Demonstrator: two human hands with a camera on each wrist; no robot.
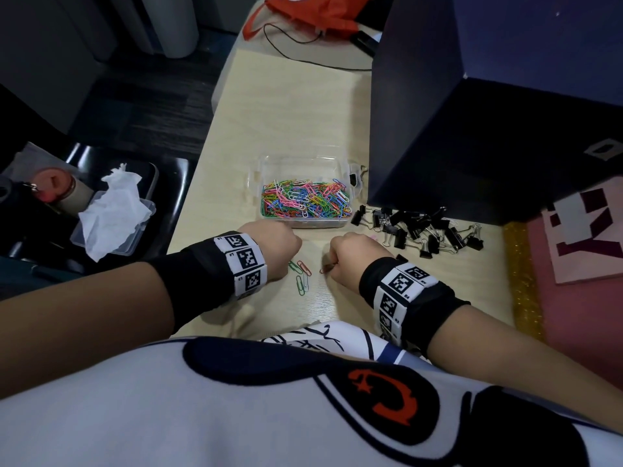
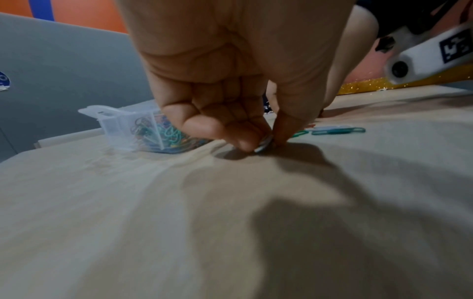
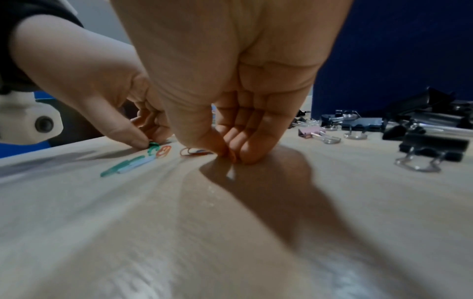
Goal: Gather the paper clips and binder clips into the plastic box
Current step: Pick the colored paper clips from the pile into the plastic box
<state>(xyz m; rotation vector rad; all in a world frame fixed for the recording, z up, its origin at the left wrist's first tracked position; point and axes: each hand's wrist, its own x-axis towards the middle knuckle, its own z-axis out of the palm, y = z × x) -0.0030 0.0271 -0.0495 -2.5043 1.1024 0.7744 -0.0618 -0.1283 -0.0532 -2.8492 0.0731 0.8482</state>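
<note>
The clear plastic box stands mid-table, full of coloured paper clips; it also shows as the box in the left wrist view. Black binder clips lie heaped to its right, and the nearest binder clip sits close by. A few loose paper clips lie between my hands. My left hand, fingertips down on the table, pinches a paper clip. My right hand pinches one end of a red paper clip flat on the table, thumb against fingers.
A tall dark blue box stands behind the binder clips. Pink paper and a gold glitter strip lie at the right. Left of the table edge, a tissue rests in a plastic lid. An orange bag sits far back.
</note>
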